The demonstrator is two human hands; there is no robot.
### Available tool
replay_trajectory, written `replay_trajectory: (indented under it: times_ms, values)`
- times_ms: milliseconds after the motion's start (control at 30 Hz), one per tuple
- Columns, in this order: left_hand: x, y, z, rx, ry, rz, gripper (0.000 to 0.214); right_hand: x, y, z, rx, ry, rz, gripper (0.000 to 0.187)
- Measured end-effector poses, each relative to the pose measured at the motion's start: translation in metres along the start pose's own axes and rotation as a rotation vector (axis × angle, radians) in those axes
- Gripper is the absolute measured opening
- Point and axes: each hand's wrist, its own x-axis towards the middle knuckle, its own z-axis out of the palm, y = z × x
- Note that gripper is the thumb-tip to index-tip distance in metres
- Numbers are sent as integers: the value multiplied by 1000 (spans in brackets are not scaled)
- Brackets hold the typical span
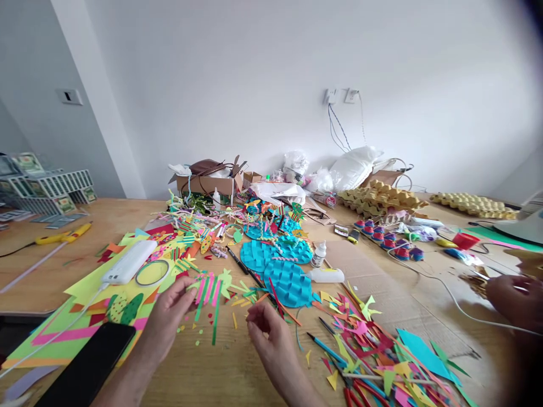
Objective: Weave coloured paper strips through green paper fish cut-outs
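Observation:
My left hand (176,298) pinches a striped paper fish (207,291) of pink and green strips by its left end. One dark green strip (215,325) hangs below it, and a light green paper piece (227,281) lies at its right. My right hand (269,328) hovers over the wood just right of the fish, fingers loosely bent and thumb apart, with nothing visible in them. Tiny paper dots and scraps (197,333) lie between the hands. Beyond my right hand lies a blue woven paper oval (288,282).
A black phone (87,367) and a white power strip (129,262) lie left. Paper scraps (382,362), pens (326,347) and scissors (360,393) cover the right front. Two glue bottles (319,254) are by the ovals. Another person's hand (513,299) works far right, near a white cable (449,294).

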Motion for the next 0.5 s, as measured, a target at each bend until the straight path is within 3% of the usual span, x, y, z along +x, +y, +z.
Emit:
replay_trajectory:
  times_ms: [133, 267, 367, 500]
  values:
    - [17, 7, -22, -58, 131, 50, 25, -17, 3, 10, -301, 11, -384, 14]
    - [31, 18, -31, -92, 207, 68, 32, -26, 18, 31, -430, 58, -673, 17]
    - [41, 24, -31, -109, 257, 85, 35, -28, 36, 49, -459, 101, -777, 18]
    - [59, 30, -29, -168, 260, 114, 33, -37, 50, 59, -349, -103, -654, 19]
